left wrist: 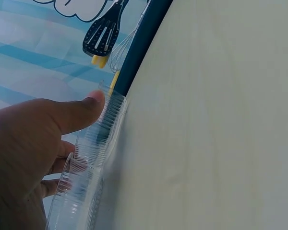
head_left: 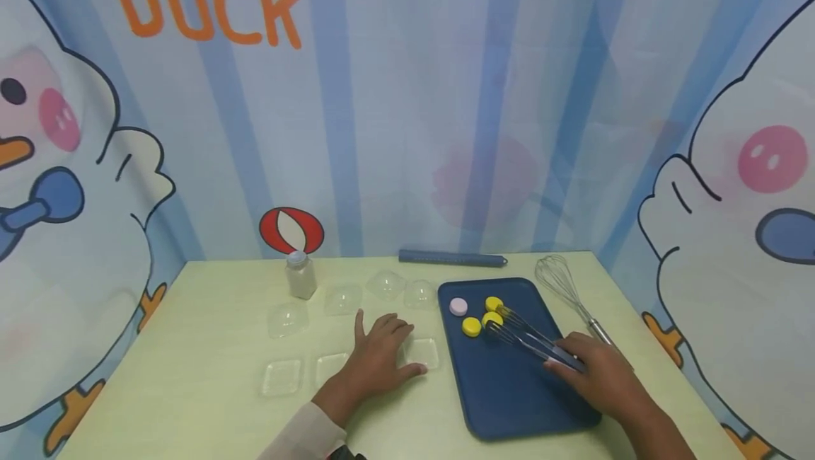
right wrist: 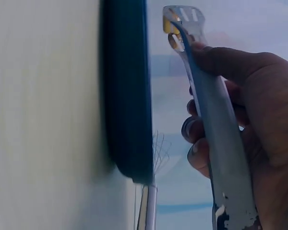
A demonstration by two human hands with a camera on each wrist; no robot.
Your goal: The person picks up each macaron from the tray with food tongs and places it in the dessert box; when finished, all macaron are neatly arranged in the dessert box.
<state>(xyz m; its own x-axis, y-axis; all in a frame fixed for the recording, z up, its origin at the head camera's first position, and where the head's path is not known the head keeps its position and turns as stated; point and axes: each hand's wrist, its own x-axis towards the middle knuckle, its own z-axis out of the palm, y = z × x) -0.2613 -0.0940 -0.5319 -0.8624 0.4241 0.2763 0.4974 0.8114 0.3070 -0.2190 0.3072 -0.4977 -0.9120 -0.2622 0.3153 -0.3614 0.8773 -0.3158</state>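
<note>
My right hand [head_left: 595, 371] grips metal tongs [head_left: 541, 347] with slotted ends. In the head view the tips straddle a yellow macaron-like piece [head_left: 492, 320]; in the right wrist view yellow shows between the slotted ends [right wrist: 185, 24]. Whether they squeeze it, I cannot tell. Beside it on the dark blue tray [head_left: 522, 403] lie two more yellow pieces and a pale pink one [head_left: 458, 306]. My left hand [head_left: 376, 357] spreads its fingers over the table. Its thumb and forefinger lie about a clear square plastic base [head_left: 423, 352]; the left wrist view shows the thumb [left wrist: 81, 112] against clear plastic.
Two more clear bases [head_left: 281, 377] lie left of the left hand. Behind them are several clear domed lids [head_left: 344, 299] and a capped jar [head_left: 301, 276]. A dark blue bar [head_left: 452, 258] lies along the back edge. Right of the tray is a wire whisk [head_left: 567, 286].
</note>
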